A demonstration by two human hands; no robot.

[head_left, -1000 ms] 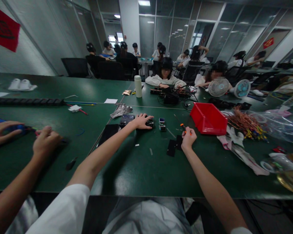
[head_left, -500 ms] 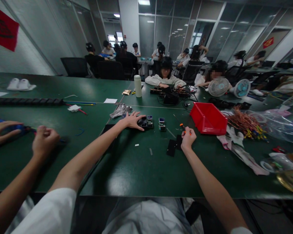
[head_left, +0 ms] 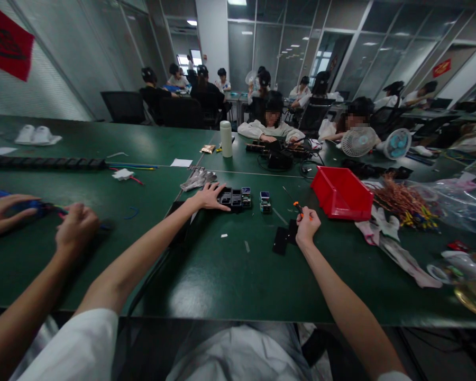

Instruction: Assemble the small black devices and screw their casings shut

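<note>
My left hand is at the left end of a row of black plastic modules, its thumb on the near side and fingers on the far side; it hides that end. A small circuit-board module sits at the row's right end. Another circuit-board module stands apart, a little to the right. My right hand grips a screwdriver with an orange and black handle, its thin shaft pointing up and away. Two flat black plates lie beside this hand, partly behind it.
Right of my right hand stands a red bin, with copper wires and gloves beyond. A pale bottle stands at the back. At left, a co-worker's hands handle a blue-wrapped item. A grey glove lies behind my left hand.
My left hand has slid left along the row of black modules, uncovering more of it. My right hand keeps the screwdriver in nearly the same place. The view has shifted slightly.
</note>
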